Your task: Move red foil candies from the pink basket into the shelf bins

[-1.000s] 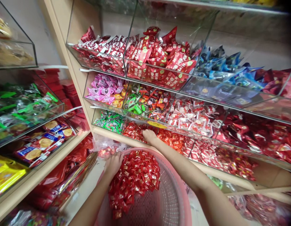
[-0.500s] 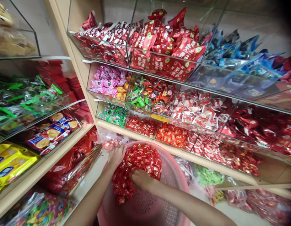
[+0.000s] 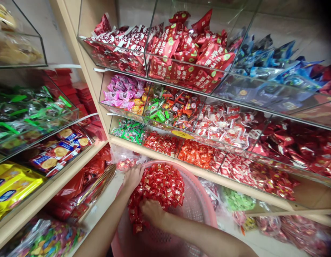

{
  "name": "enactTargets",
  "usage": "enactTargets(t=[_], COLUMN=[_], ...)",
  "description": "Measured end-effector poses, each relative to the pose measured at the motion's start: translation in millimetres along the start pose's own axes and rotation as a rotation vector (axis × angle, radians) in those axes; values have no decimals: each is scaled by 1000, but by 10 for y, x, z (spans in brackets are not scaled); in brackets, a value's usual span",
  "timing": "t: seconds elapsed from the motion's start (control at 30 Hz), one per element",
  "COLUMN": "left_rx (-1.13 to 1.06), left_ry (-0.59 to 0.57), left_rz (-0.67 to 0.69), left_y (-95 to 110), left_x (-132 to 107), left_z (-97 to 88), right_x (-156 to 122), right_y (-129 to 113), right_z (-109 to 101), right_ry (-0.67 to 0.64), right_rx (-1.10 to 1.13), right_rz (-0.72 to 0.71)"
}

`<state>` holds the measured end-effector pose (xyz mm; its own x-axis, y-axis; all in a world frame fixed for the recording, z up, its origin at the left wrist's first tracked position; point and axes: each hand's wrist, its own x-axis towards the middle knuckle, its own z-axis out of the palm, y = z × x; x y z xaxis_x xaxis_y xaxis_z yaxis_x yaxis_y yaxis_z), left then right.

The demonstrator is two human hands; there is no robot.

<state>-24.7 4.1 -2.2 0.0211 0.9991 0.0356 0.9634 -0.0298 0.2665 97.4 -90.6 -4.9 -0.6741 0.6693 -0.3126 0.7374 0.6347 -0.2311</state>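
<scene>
A pink mesh basket (image 3: 200,207) is tilted up against the lowest shelf, with a heap of small red wrapped candies (image 3: 161,187) in its upper part. My left hand (image 3: 132,177) grips the basket's far left rim, fingers curled over the edge. Down inside the basket, my right hand (image 3: 151,213) is closed on a handful of the red candies at the bottom of the heap. Just above the rim sits a clear bin of the same red candies (image 3: 161,142).
Clear acrylic bins (image 3: 235,94) on wooden shelves hold red, purple, green, blue and mixed sweets. A yellow price tag (image 3: 182,134) sticks on one bin front. At left a second shelf unit (image 3: 44,196) carries biscuit packs and yellow packets (image 3: 12,185). Bagged sweets lie under the shelves.
A second ago my right hand reached into the red candy bin on the shelf. It has come back down into the basket and dug into the heap. The left hand stays on the rim.
</scene>
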Motion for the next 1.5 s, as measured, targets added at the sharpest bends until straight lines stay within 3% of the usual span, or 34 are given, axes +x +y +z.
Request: enactTargets(t=[0.13,0.27,0.37,0.47,0.6,0.9,1.23,1.33,1.5], left_rx=[11,29,28,23,21,4,39,33,19], left_ry=[-10,1,7,14,22,4,28,19,8], left_rz=[-3,13,17,23,26,6,37,36,25], left_y=[5,-2,-10,-16,-16,-3,-12,-12,-9], left_x=[-3,1,3,4,5,0,-1,-1,3], left_z=[-5,3,13,21,23,1,2,0,0], right_x=[-81,-235,-364,-442,-419,-472,-332,-321,-415], right_y=[140,510,782,879,796,833,571,588,591], right_z=[-264,-606,-696,-628,-488,-472,-43,-63,-292], right_ry=[-36,106,158,134,82,138,41,20,-27], right_rx=[41,129,179,205,195,61,-203,-182,-105], right_rz=[79,161,175,133,118,229,299,327,389])
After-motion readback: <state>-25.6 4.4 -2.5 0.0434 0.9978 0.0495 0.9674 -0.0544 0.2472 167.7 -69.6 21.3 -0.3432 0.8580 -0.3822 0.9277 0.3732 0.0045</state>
